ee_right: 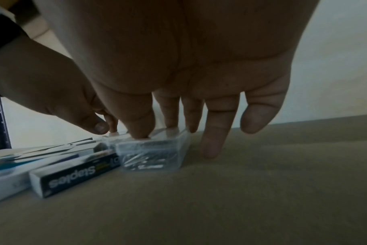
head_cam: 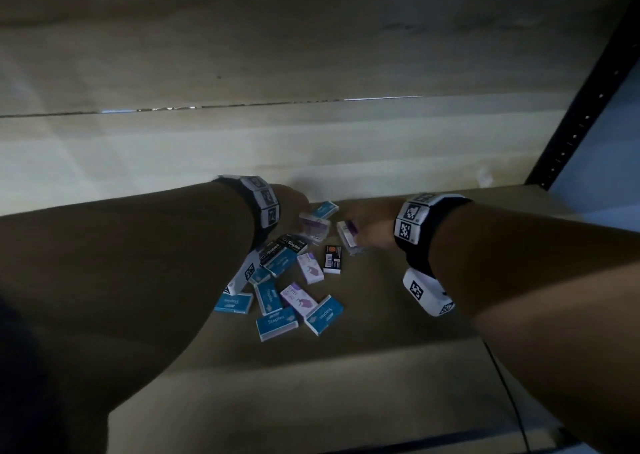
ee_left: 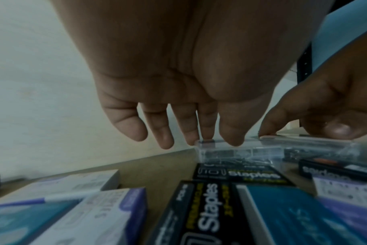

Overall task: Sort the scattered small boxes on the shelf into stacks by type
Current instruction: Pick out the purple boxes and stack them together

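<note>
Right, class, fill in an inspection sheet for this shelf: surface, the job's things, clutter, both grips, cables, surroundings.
Surface: tan shelf board, dimly lit.
Job's things: blue staple boxes, white and purple boxes and black staple boxes lie scattered, some overlapping; no sorted stack visible. Two clear plastic boxes sit at the far end, one under the left hand, one under the right, which holds metal clips.
Clutter: nothing seen.
Grips: left hand has fingertips on the top of its clear box; right hand pinches its clear box between thumb and fingers.
Cables: a thin dark line runs near the shelf's front right; unclear whether it is a cable.
Surroundings: pale back panel; black perforated upright on the right.
</note>
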